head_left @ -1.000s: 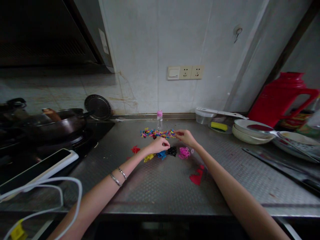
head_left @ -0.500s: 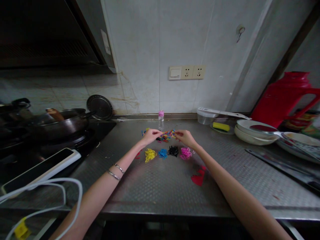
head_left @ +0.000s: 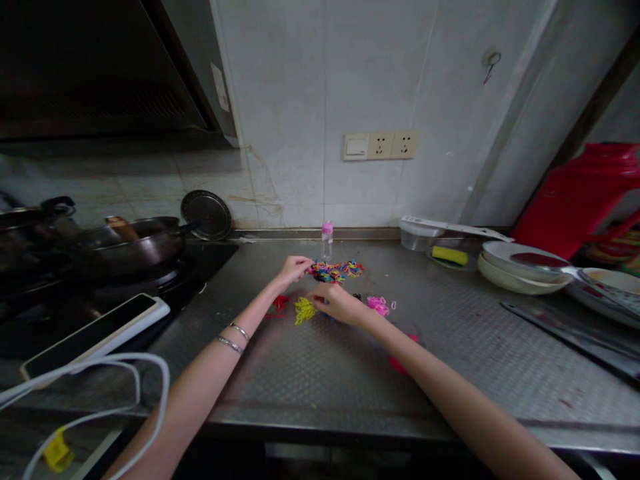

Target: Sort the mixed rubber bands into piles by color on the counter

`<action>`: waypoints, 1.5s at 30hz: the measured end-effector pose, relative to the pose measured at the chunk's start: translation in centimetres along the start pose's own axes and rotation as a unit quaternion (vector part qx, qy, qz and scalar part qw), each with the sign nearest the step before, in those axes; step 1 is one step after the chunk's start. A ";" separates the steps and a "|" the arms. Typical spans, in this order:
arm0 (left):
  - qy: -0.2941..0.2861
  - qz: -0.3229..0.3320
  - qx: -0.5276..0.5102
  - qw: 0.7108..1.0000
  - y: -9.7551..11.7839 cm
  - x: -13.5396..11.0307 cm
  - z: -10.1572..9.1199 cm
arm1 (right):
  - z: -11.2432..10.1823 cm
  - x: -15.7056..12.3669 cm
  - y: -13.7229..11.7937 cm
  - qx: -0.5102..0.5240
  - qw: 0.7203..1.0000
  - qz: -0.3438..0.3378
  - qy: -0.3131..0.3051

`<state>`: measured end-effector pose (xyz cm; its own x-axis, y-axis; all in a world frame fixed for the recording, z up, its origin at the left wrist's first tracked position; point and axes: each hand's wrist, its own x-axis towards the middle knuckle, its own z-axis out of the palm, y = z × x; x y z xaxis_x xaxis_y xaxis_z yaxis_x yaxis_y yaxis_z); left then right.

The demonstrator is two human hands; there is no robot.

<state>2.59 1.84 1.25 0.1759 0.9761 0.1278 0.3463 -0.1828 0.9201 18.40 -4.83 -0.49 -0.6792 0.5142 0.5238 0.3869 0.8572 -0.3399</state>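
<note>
My left hand is pinched at the left edge of a mixed pile of small colourful rubber bands. Whatever its fingertips hold is too small to make out. Closer to me, my right hand reaches across, fingers together, just above the yellow rubber bands. It covers most of the blue and black heaps, and anything in its fingers is hidden. Red rubber bands lie beside my left wrist. To the right sits a heap of pink rubber bands.
A small clear bottle with a pink cap stands behind the mixed pile. A red piece lies partly under my right forearm. Left are a pan and a white cable; right are bowls, a yellow sponge and a red thermos.
My right hand has moved left and towards me, from the mixed pile to the yellow heap, now covering the blue bands. My left hand has shifted slightly left, uncovering the red bands.
</note>
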 end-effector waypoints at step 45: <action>0.095 -0.013 0.372 0.923 -2.6 0.7 -2.4 | -5.6 -4.7 9.6 -0.015 0.958 0.248 0.146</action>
<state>-0.43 3.30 -0.15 0.0179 0.9713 0.2371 0.8977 -0.1200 0.4239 28.83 1.09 -1.82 -0.2058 0.8410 0.5003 0.6379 0.5030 -0.5832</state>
